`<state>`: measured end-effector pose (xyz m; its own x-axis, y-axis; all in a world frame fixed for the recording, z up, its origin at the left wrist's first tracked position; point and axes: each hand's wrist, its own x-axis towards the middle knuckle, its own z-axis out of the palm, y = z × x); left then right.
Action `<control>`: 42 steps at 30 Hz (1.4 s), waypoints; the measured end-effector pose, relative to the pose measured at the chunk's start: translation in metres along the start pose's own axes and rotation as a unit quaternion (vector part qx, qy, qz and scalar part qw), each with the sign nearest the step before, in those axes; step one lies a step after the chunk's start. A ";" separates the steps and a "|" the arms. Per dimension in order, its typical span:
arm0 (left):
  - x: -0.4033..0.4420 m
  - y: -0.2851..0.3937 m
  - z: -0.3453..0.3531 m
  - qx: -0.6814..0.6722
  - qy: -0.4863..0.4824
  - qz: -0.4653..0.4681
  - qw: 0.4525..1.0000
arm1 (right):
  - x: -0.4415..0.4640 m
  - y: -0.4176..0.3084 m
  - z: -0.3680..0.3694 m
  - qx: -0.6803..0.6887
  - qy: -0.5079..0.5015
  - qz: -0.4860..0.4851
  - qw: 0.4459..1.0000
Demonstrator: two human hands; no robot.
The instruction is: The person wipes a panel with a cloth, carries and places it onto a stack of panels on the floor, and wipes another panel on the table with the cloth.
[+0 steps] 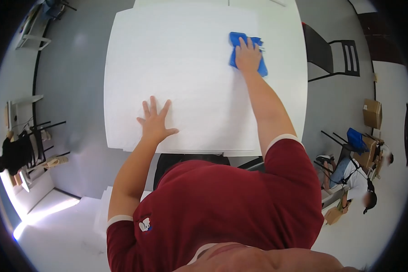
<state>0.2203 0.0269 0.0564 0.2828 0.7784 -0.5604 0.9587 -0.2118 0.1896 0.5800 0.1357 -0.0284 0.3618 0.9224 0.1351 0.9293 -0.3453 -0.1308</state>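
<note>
My right hand (248, 58) is open, palm down, its slightly parted fingers over the blue cloth (236, 40) at upper right, not clenched. My left hand (155, 126) is splayed on the white sheet (181, 68), lower left. Uneven pressure could crease the sheet; light contact could let the cloth slip.

cloth (236, 40) on table (283, 95); chair (319, 49) right

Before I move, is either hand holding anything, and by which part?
Nothing looks gripped: the right hand lies over the middle of the blue cloth, fingers extended; the left hand lies open on the white surface.
</note>
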 end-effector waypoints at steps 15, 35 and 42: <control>0.000 -0.006 0.006 -0.003 0.029 0.011 1.000 | -0.014 -0.079 0.006 -0.031 0.000 -0.074 0.997; -0.001 -0.011 0.009 0.010 0.031 0.023 0.999 | -0.085 -0.130 -0.004 -0.023 -0.037 -0.109 0.993; -0.004 -0.014 0.017 -0.042 0.084 0.023 0.995 | -0.127 -0.169 -0.029 0.301 -0.042 -0.130 0.944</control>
<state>0.2066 0.0167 0.0426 0.3104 0.8582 -0.4087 0.9374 -0.2049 0.2816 0.3788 0.0719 0.0048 0.0968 0.9817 0.1640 0.7664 0.0316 -0.6416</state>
